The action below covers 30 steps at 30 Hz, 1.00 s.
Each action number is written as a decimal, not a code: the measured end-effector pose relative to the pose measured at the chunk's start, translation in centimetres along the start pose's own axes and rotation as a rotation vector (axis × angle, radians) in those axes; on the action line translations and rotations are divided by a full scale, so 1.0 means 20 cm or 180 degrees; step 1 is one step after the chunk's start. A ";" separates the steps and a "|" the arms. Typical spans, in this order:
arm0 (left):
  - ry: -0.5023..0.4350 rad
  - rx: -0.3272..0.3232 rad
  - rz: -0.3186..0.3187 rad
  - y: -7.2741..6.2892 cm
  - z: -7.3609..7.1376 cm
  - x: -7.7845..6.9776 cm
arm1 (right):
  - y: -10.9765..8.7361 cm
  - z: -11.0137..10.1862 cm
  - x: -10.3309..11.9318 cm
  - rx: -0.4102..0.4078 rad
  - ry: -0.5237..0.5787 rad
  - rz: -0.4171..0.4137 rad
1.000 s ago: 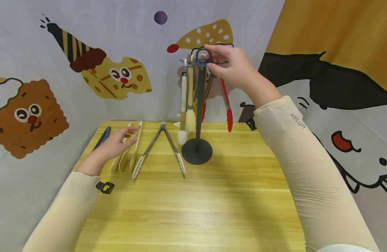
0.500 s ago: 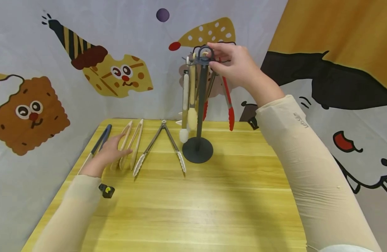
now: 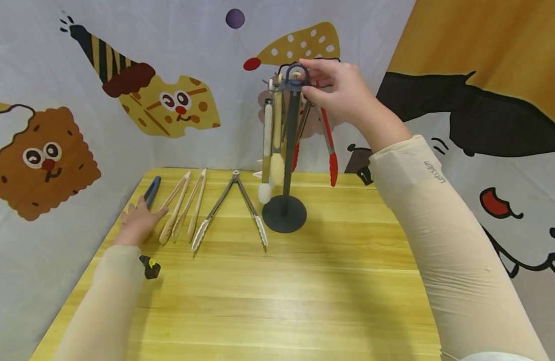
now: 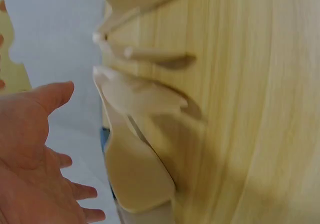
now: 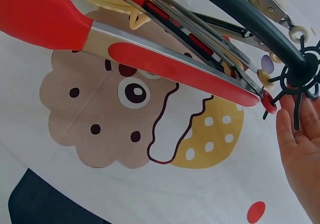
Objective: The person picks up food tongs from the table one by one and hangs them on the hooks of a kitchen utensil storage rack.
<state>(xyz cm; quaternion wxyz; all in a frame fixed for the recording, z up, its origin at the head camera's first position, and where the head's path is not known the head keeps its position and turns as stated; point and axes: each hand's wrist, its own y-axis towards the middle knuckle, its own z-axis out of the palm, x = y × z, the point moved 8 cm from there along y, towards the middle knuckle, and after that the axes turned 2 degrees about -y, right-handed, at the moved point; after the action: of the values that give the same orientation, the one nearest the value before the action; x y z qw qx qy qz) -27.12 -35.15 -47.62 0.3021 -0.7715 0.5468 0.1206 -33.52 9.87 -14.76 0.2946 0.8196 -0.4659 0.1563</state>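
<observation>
My left hand [image 3: 139, 220] reaches over the blue-handled tongs [image 3: 153, 189] at the table's left edge, fingers spread and holding nothing. In the left wrist view its thumb and fingers point apart beside the beige tongs [image 4: 137, 169]. Two beige tongs [image 3: 175, 213] lie splayed to its right, then steel tongs with white tips [image 3: 200, 234]. With thumb and fingers, my right hand [image 3: 342, 93] holds the hooked top of a dark upright utensil stand [image 3: 290, 145]. Red-handled tongs [image 5: 185, 73] hang close to that hand, and white tongs [image 3: 267, 135] hang on the stand's left.
The wooden table [image 3: 277, 296] meets a cartoon-printed cloth [image 3: 237, 120] at its back and left. The stand's round dark base [image 3: 284, 220] rests on the tabletop. Cream-headed tongs [image 3: 277, 168] hang close to the pole.
My left hand has moved left, from above the beige tongs to the blue-handled tongs, and its fingers have spread. My right hand stays at the stand's top.
</observation>
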 end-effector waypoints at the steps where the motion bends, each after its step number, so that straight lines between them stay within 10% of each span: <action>1: 0.0001 0.0018 -0.0026 0.00 -0.01 0.01 | 0.00 0.00 0.00 0.0005 -0.0006 0.0005; 15: -0.0138 0.0517 -0.0347 -0.01 -0.02 0.21 | 0.01 0.00 0.02 0.0085 -0.0224 0.0036; 30: -0.0012 0.0409 -0.0358 0.01 -0.03 0.22 | 0.01 0.00 0.02 0.0089 -0.0194 0.0128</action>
<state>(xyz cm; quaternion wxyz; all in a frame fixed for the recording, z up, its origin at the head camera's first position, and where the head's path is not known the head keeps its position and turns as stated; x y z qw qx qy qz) -25.68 -39.01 -49.41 0.3583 -0.7798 0.5086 0.0697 -33.50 9.51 -14.53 0.2656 0.8185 -0.4888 0.1436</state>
